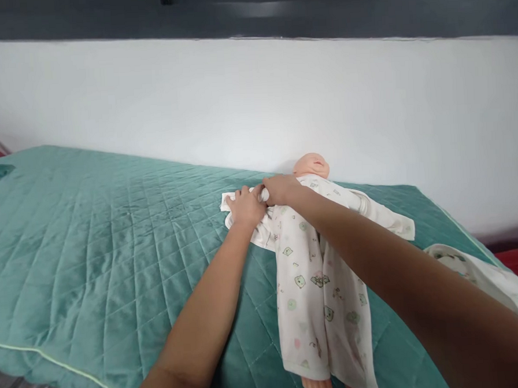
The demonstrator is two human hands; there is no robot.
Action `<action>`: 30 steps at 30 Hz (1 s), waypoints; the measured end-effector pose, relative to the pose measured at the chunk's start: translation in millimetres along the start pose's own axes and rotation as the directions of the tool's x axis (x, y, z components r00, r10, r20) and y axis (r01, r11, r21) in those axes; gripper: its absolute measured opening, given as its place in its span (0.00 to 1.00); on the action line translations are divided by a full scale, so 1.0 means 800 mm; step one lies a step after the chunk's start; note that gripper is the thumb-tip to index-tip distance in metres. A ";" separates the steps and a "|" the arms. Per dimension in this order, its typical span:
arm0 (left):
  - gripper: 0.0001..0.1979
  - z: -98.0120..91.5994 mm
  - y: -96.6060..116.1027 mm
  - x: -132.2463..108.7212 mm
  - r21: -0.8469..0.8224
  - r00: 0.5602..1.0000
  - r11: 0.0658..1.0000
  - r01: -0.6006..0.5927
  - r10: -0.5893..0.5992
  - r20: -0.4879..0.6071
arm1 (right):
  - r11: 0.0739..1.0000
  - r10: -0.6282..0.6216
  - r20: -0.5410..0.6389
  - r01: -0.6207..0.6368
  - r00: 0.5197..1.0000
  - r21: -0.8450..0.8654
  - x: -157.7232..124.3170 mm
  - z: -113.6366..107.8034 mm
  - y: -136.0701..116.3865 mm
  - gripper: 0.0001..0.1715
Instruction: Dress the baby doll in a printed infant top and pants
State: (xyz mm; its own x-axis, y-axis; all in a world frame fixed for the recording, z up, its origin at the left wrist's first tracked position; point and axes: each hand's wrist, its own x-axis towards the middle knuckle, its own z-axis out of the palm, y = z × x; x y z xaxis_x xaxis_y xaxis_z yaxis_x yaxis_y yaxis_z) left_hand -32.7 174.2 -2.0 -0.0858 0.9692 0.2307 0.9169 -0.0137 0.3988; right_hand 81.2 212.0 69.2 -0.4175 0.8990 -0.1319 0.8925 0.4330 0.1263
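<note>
A baby doll lies on its back, its head close to the wall. Its white baby outfit has small green and pink prints, and its toes show below the trouser legs. My left hand grips the outfit's sleeve on the left side, fingers bent over the cloth. Close beside it, my right hand is closed around the doll's arm near the shoulder; its fingertips are partly hidden. A small white rounded part of that arm shows between both hands. My right forearm covers part of the doll's body.
A green quilted bedspread lies under the doll, with a pale piped edge at front left. Another white printed cloth lies at the right, partly behind my forearm. The white wall stands directly behind, with a dark band above.
</note>
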 end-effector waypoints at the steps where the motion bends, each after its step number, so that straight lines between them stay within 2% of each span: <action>1: 0.23 -0.001 -0.001 0.000 -0.038 1.000 0.999 0.000 -0.001 -0.016 | 1.000 -0.005 0.009 0.005 1.000 0.008 -0.002 -0.003 0.004 0.26; 5: 0.20 -0.003 -0.003 0.001 -0.229 0.991 0.973 -0.032 0.000 -0.137 | 0.998 -0.045 -0.006 0.045 0.999 0.038 -0.018 -0.013 0.016 0.27; 8: 0.20 -0.002 -0.003 0.000 -0.266 0.982 0.963 -0.034 -0.017 -0.187 | 0.997 -0.068 -0.029 0.069 0.997 0.038 -0.026 -0.016 0.020 0.26; 13: 0.22 0.000 -0.003 -0.001 -0.280 0.975 0.958 0.052 -0.109 -0.193 | 0.997 -0.075 -0.066 0.075 0.995 -0.001 -0.032 -0.022 0.032 0.24; 20: 0.22 -0.001 -0.009 0.002 -0.468 0.952 0.871 0.147 -0.254 -0.173 | 0.998 -0.049 -0.136 0.043 0.989 -0.050 -0.056 -0.036 0.058 0.22; 24: 0.21 0.001 -0.012 0.003 -0.509 0.954 0.846 0.156 -0.264 -0.145 | 0.999 -0.017 -0.145 0.012 0.989 -0.034 -0.070 -0.046 0.067 0.22; 30: 0.23 0.006 -0.015 0.005 -0.441 0.961 0.886 0.146 -0.232 -0.150 | 0.999 -0.007 -0.178 0.000 0.984 -0.036 -0.072 -0.046 0.067 0.22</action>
State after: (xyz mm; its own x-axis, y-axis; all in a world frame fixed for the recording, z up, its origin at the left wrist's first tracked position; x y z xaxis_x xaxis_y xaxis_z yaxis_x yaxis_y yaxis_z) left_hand -42.2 179.0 -10.0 -0.3540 0.8978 0.2618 0.6276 0.0204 0.7783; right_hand 146.6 186.0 120.1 -0.4472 0.8933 0.0444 0.8856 0.4353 0.1619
